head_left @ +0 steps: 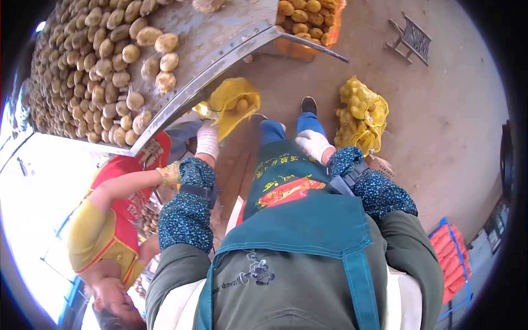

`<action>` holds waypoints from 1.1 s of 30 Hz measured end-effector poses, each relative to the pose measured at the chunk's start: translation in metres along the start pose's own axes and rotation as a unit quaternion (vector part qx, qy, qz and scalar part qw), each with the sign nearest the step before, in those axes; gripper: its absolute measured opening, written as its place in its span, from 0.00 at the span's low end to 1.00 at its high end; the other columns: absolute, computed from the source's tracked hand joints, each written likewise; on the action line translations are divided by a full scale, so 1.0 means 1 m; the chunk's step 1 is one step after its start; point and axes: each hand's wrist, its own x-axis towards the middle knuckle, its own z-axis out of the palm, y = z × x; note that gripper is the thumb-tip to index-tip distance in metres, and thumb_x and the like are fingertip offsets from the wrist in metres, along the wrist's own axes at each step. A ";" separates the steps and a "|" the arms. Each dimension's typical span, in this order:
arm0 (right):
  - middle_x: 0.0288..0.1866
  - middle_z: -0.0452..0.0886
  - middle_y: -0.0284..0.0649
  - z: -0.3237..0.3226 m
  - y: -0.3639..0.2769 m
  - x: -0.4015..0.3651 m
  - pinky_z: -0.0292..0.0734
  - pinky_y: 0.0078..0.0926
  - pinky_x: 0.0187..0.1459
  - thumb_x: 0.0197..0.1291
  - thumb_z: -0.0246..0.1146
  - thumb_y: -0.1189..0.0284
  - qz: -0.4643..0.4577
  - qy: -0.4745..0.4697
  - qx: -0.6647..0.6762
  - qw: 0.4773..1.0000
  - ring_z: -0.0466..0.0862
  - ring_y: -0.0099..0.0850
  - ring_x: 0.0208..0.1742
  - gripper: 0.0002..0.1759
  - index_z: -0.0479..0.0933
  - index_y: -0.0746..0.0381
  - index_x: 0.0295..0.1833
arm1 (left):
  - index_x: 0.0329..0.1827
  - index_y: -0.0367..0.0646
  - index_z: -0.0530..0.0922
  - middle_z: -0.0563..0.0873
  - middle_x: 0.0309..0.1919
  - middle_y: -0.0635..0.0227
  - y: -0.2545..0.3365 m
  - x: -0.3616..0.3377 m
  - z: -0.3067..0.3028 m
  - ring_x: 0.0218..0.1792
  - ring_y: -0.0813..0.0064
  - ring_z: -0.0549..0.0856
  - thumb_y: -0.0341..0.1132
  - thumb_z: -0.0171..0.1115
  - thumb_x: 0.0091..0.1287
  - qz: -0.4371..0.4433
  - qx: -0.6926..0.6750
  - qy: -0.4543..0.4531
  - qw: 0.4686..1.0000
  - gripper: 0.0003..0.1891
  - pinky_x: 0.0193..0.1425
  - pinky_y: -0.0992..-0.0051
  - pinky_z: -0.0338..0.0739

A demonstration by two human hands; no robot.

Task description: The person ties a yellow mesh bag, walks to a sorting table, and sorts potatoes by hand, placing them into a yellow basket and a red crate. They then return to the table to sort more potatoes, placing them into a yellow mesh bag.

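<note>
My left hand (207, 141), in a white glove, is closed at the near edge of a yellow mesh bag (234, 99), just below the metal table's rim. The bag's mouth gapes and a few potatoes (242, 105) show inside. My right hand (313, 144), also gloved in white, lies on the lap of my green apron (286, 170) with its fingers loosely stretched and nothing in them. A full yellow mesh bag of potatoes (360, 115) stands on the floor beyond it.
Many potatoes (82, 66) cover the metal sorting table (220, 27) at upper left. An orange mesh bag of potatoes (308, 22) is at its far end. A person in a red apron (118, 190) works at my left. A small stool (415, 39) stands far right; red sacks (448, 258) lie lower right.
</note>
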 end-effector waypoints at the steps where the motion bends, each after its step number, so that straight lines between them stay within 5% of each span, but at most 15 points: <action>1: 0.59 0.86 0.54 -0.011 0.003 -0.003 0.78 0.38 0.63 0.70 0.63 0.53 0.018 0.017 0.024 0.999 0.86 0.46 0.59 0.30 0.80 0.66 0.65 | 0.58 0.43 0.82 0.85 0.36 0.57 0.007 -0.002 0.011 0.24 0.61 0.82 0.38 0.59 0.74 0.077 -0.033 0.014 0.996 0.14 0.23 0.61 0.76; 3: 0.59 0.86 0.53 -0.026 -0.006 -0.010 0.80 0.37 0.61 0.71 0.62 0.51 0.038 0.048 0.043 0.997 0.85 0.46 0.61 0.33 0.78 0.66 0.68 | 0.57 0.41 0.82 0.85 0.32 0.60 0.194 -0.079 0.008 0.23 0.64 0.81 0.37 0.62 0.72 -0.115 -0.138 -0.015 0.984 0.15 0.21 0.66 0.75; 4: 0.61 0.85 0.53 -0.035 -0.019 -0.015 0.80 0.36 0.60 0.71 0.62 0.50 0.066 0.061 0.162 0.983 0.84 0.45 0.64 0.34 0.77 0.66 0.69 | 0.59 0.40 0.82 0.84 0.29 0.62 0.218 -0.087 0.015 0.23 0.67 0.81 0.37 0.62 0.71 -0.125 -0.147 -0.046 0.980 0.17 0.21 0.70 0.74; 6: 0.68 0.79 0.54 -0.041 -0.012 -0.012 0.82 0.33 0.57 0.71 0.63 0.48 0.005 0.118 0.319 0.940 0.80 0.44 0.69 0.37 0.74 0.66 0.73 | 0.59 0.40 0.84 0.86 0.33 0.60 0.241 -0.097 0.029 0.27 0.67 0.84 0.37 0.62 0.71 -0.075 -0.088 -0.085 0.990 0.17 0.27 0.70 0.78; 7: 0.76 0.70 0.57 -0.058 -0.025 -0.019 0.79 0.36 0.64 0.67 0.66 0.47 -0.029 0.104 0.283 0.953 0.76 0.45 0.73 0.43 0.69 0.66 0.77 | 0.58 0.40 0.85 0.89 0.36 0.58 0.253 -0.100 0.040 0.32 0.68 0.86 0.38 0.61 0.71 -0.030 -0.044 -0.110 0.993 0.17 0.34 0.71 0.81; 9: 0.80 0.64 0.60 -0.055 -0.019 0.005 0.65 0.41 0.78 0.56 0.75 0.47 -0.031 0.309 0.110 0.944 0.67 0.50 0.80 0.56 0.60 0.66 0.81 | 0.55 0.36 0.86 0.89 0.37 0.67 0.280 -0.110 0.061 0.37 0.79 0.85 0.33 0.63 0.72 -0.033 -0.122 -0.183 0.975 0.14 0.44 0.76 0.81; 11: 0.83 0.59 0.59 -0.073 -0.047 -0.013 0.66 0.44 0.78 0.54 0.77 0.51 -0.045 0.336 0.025 0.940 0.67 0.52 0.80 0.58 0.54 0.58 0.84 | 0.53 0.34 0.86 0.90 0.39 0.69 0.299 -0.125 0.079 0.40 0.82 0.84 0.31 0.63 0.74 0.077 -0.122 -0.239 0.960 0.11 0.47 0.77 0.81; 14: 0.83 0.59 0.56 -0.092 -0.040 -0.010 0.71 0.47 0.74 0.56 0.75 0.56 0.015 0.398 -0.062 0.915 0.69 0.50 0.79 0.54 0.56 0.55 0.84 | 0.51 0.33 0.87 0.89 0.38 0.70 0.324 -0.146 0.103 0.40 0.82 0.83 0.30 0.62 0.75 0.164 -0.047 -0.302 0.938 0.10 0.48 0.77 0.80; 17: 0.82 0.61 0.54 -0.119 -0.002 -0.011 0.76 0.49 0.69 0.59 0.73 0.61 0.108 0.335 -0.030 0.936 0.69 0.51 0.79 0.48 0.59 0.55 0.82 | 0.50 0.34 0.88 0.89 0.37 0.71 0.341 -0.165 0.127 0.38 0.83 0.82 0.26 0.60 0.72 0.192 0.010 -0.361 0.913 0.10 0.45 0.76 0.80; 19: 0.80 0.65 0.52 -0.133 0.034 -0.017 0.80 0.48 0.66 0.61 0.70 0.65 0.168 0.223 0.031 0.960 0.72 0.52 0.76 0.43 0.62 0.55 0.81 | 0.50 0.36 0.88 0.90 0.33 0.64 0.338 -0.164 0.151 0.34 0.77 0.85 0.24 0.58 0.69 0.210 0.054 -0.378 0.900 0.12 0.42 0.72 0.81; 23: 0.65 0.81 0.53 -0.105 0.102 -0.043 0.83 0.49 0.60 0.63 0.67 0.68 0.162 0.403 -0.090 0.896 0.84 0.51 0.64 0.39 0.64 0.51 0.79 | 0.50 0.39 0.88 0.90 0.34 0.46 0.360 -0.197 0.191 0.36 0.54 0.91 0.25 0.59 0.66 0.336 0.209 -0.406 0.824 0.13 0.45 0.64 0.84; 25: 0.62 0.83 0.52 -0.097 0.145 -0.039 0.84 0.48 0.59 0.63 0.67 0.67 0.139 0.351 -0.115 0.919 0.85 0.50 0.62 0.38 0.66 0.49 0.79 | 0.49 0.40 0.88 0.89 0.34 0.46 0.349 -0.201 0.211 0.37 0.51 0.90 0.25 0.58 0.67 0.323 0.221 -0.431 0.813 0.13 0.46 0.63 0.84; 27: 0.51 0.91 0.49 -0.084 0.186 -0.029 0.87 0.46 0.50 0.61 0.68 0.71 0.187 0.213 -0.076 0.956 0.91 0.47 0.53 0.17 0.88 0.58 0.56 | 0.49 0.41 0.88 0.89 0.34 0.45 0.341 -0.202 0.224 0.37 0.50 0.90 0.25 0.58 0.67 0.308 0.230 -0.444 0.810 0.13 0.46 0.62 0.84; 28: 0.44 0.91 0.49 -0.066 0.193 -0.043 0.87 0.46 0.48 0.66 0.63 0.69 0.196 0.248 -0.091 0.944 0.92 0.48 0.49 0.12 0.90 0.60 0.45 | 0.49 0.41 0.88 0.89 0.34 0.45 0.337 -0.203 0.230 0.37 0.48 0.89 0.26 0.57 0.68 0.290 0.231 -0.450 0.813 0.13 0.46 0.61 0.84; 33: 0.46 0.89 0.50 0.038 0.246 -0.085 0.83 0.48 0.52 0.66 0.60 0.67 0.258 0.238 0.081 0.933 0.88 0.51 0.50 0.10 0.85 0.57 0.44 | 0.50 0.42 0.88 0.89 0.35 0.45 0.311 -0.184 0.257 0.39 0.49 0.90 0.27 0.56 0.68 0.302 0.309 -0.443 0.786 0.13 0.47 0.61 0.83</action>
